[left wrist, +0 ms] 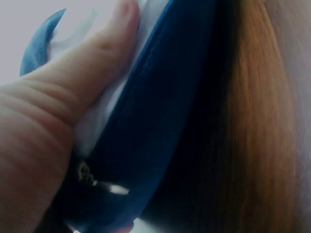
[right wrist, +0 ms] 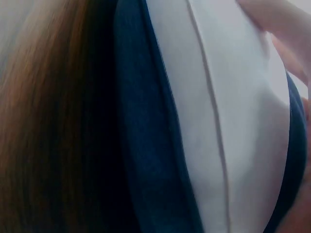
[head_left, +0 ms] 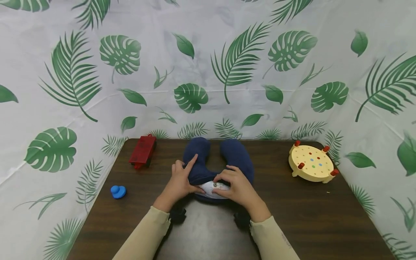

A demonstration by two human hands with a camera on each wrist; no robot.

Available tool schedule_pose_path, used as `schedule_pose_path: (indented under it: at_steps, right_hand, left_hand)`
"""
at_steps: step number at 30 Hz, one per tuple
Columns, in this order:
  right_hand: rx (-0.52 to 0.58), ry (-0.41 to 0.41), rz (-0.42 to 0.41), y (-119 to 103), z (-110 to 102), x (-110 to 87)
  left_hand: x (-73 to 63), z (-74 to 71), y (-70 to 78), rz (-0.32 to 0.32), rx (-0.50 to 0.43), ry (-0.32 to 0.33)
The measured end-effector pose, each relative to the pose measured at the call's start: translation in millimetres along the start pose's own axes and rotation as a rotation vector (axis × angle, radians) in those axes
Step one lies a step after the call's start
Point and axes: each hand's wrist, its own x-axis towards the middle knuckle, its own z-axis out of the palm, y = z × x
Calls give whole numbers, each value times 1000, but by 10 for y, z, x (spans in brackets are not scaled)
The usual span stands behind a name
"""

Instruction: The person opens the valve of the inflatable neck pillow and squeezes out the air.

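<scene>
A navy U-shaped neck pillow [head_left: 238,153] lies on the table with its two arms pointing away from me. Its cover is unzipped along the near curve, baring a white inner [head_left: 208,187] with a small round grey fitting [head_left: 215,184]. My left hand [head_left: 180,180] grips the left side, thumb across the white fabric and forefinger stretched along the navy cover. A zipper pull [left wrist: 111,187] hangs below that thumb in the left wrist view. With thumb and forefinger around the fitting, my right hand [head_left: 236,185] pinches the white inner. A seam runs down the white fabric [right wrist: 214,107] in the right wrist view.
A red box-like object [head_left: 143,150] sits at the table's back left, and a blue knobbed piece [head_left: 118,191] lies nearer on that side. At the back right stands a round yellow pegboard [head_left: 312,162] with red pegs. A leaf-print cloth [head_left: 201,65] hangs behind the brown table [head_left: 312,220].
</scene>
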Motion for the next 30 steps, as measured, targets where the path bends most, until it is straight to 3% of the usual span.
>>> schedule_pose_path:
  at_steps: [6,10,19,30]
  right_hand:
    - [190,-76,71,139,17,-35]
    - [241,-87,106,164,33,-33]
    - [293,-72,148,163,62,-48]
    - [321,-52,151,181,60,-46]
  left_hand:
    - [25,-35,-23,-36,17,-70]
    - [36,-17,-49,-66,-26,-68]
    - [30,15,-100,30,-47,-37]
    - [42,18,-77,42,-165,-46]
